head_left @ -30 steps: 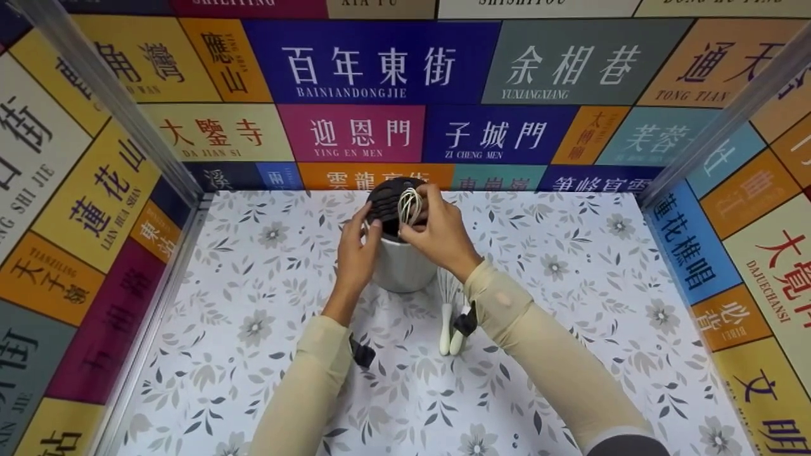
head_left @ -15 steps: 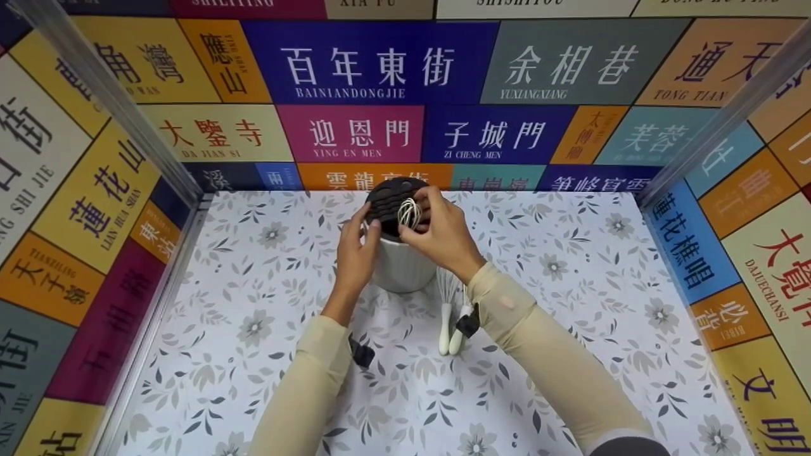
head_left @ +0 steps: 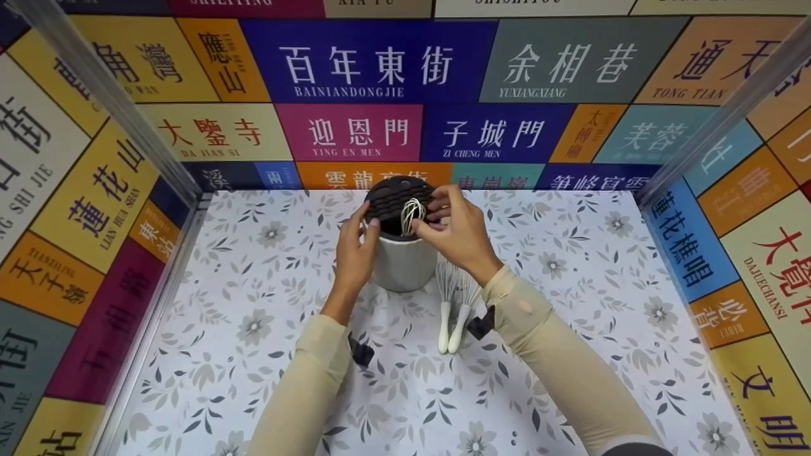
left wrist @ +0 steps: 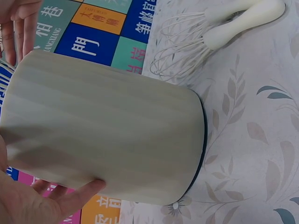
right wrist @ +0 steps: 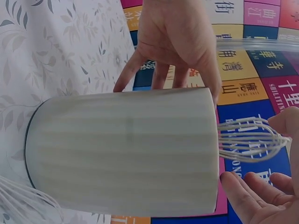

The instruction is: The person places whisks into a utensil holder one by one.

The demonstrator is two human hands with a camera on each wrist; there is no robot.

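Clock read from the person's side, twelve pointing away; entries running near to far.

- Sleeves, two, beige (head_left: pixel 298 392): covering both forearms, a small black wrist device (head_left: pixel 361 351) showing at the left cuff, another at the right.
- Surface (head_left: pixel 405 405), white, leaf-and-flower print: carrying the items below.
- First loose whisk (head_left: pixel 445 310), pale handle: lying at five o'clock from the container, handle pointing to six, wires pointing to twelve.
- Second loose whisk (head_left: pixel 464 310), matching: lying just beside it, at its three o'clock, wires pointing to one.
- Left hand (head_left: pixel 356 247): grasping the container at its eight to nine o'clock, digits spreading round side and rim.
- Right hand (head_left: pixel 461 231): hovering at the container's one to three o'clock, seemingly released, digits parting on either side of the wires; whether a fingertip is touching them, cannot tell.
- Container (head_left: pixel 405 266), pale grey-white, faintly ribbed: standing upright between the hands.
- Upright whisk (head_left: pixel 412 216): standing in the container's mouth, wire head rising above the rim, handle hidden inside. Long axis running near vertical, roughly parallel to the container's. Lying at nine to ten o'clock from the right hand, the nearer of the two, just beside its thumb and fingers; at two o'clock from the left.
- Insert, black, slotted (head_left: pixel 393 199): filling the mouth's twelve o'clock side, behind the wires.
- Wall panels, lettered, multicoloured (head_left: pixel 370 60): standing behind everything.
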